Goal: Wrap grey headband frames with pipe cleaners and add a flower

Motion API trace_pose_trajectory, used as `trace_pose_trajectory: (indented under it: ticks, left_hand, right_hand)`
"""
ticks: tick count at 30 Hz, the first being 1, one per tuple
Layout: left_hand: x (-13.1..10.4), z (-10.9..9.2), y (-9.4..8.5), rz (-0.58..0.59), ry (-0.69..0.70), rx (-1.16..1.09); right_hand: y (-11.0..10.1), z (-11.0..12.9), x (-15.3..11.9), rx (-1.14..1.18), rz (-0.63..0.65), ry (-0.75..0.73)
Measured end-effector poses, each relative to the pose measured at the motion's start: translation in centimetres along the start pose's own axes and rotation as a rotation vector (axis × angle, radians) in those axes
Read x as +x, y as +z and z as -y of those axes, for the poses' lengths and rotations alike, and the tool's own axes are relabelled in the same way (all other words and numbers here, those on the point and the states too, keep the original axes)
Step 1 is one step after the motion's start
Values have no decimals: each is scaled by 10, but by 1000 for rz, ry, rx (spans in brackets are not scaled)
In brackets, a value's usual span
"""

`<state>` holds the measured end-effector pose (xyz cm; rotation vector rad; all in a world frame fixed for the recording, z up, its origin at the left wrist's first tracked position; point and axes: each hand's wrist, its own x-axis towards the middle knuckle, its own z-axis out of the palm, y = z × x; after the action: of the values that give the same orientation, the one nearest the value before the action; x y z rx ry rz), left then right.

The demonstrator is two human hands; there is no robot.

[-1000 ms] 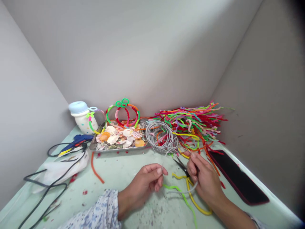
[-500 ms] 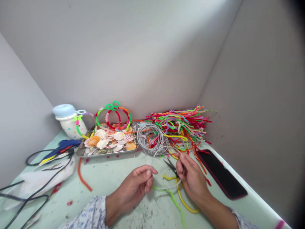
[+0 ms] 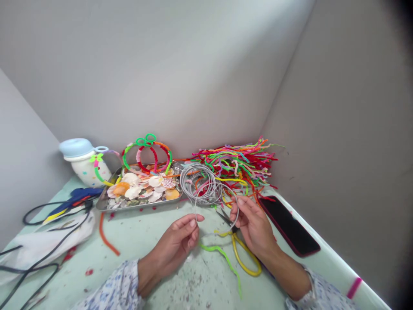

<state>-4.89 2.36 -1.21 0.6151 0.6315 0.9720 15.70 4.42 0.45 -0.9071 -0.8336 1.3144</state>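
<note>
A thin grey wire (image 3: 238,212) curves in a loop between my two hands and runs back to a grey wire coil (image 3: 200,184). My left hand (image 3: 179,241) pinches the wire between thumb and forefinger. My right hand (image 3: 253,221) holds the loop's other side, its fingers curled. Scissors (image 3: 225,218) lie partly hidden behind my right hand. Below the loop are a bright green pipe cleaner (image 3: 227,260) and a yellow one (image 3: 240,256), both on the table.
A metal tray (image 3: 138,207) of shells stands at the back, with pipe-cleaner rings (image 3: 155,158) above it. Beside it is a white cup (image 3: 88,172). Colourful pipe cleaners (image 3: 238,161) are heaped behind the coil. A phone (image 3: 290,226) lies right, cables (image 3: 27,275) and a plastic bag (image 3: 58,237) left.
The view has shifted, so most things sit farther left. The wire between my hands now forms a rounder, more closed loop, with both hands still on it.
</note>
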Motion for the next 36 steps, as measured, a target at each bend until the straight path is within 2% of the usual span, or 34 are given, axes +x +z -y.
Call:
trace_pose_trajectory:
  ticks: [6, 10, 14, 19, 23, 26, 29, 36]
  left_hand:
    - [-2, -1, -1, 32, -8, 63]
    - [-4, -2, 0, 66, 8, 71]
    - [-5, -4, 1, 86, 40, 108]
    - [-5, -6, 1, 67, 87, 171]
    - [-3, -6, 0, 34, 88, 199]
    - [-2, -6, -1, 12, 109, 196]
    - [-1, -7, -2, -7, 132, 199]
    - [-2, -5, -4, -34, 179, 218]
  right_hand:
    - [-5, 10, 7, -43, 22, -13]
    - [-6, 1, 2, -163, 78, 30]
    - [-4, -11, -12, -548, 203, -28]
    - [-3, -20, -27, -1150, 555, -293]
    - [-4, -26, -29, -1347, 665, -348]
    - [-6, -24, -26, -1300, 707, -325]
    - [-9, -16, -20, -1131, 714, -248]
    - [-20, -2, -16, -424, 674, 119]
